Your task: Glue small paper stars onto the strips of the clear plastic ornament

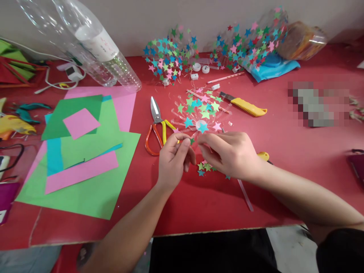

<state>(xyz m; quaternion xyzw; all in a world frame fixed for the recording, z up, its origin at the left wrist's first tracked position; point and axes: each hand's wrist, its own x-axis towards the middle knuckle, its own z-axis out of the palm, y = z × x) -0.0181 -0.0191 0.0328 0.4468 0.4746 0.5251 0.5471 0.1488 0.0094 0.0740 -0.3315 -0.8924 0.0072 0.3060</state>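
My left hand (174, 157) pinches a small dark green paper star (192, 141) between thumb and forefinger. Close beside it, my right hand (230, 153) has its fingers closed in a pinch; whatever they hold is hidden. Just beyond both hands lies a flower-like piece of clear plastic strips (200, 124), dotted with blue, green and pink paper stars. More loose stars (207, 167) lie under my right hand. Left of the strips rest scissors (156, 125) with red and yellow handles.
Coloured paper sheets (119, 182) cover the left side. Clear plastic bottles (99, 49) lean at the back left. Star-covered plastic pieces (163, 57) stand along the wall. A yellow utility knife (247, 106) lies right of centre, and a hot-glue stick-like strip (245, 195) near the front.
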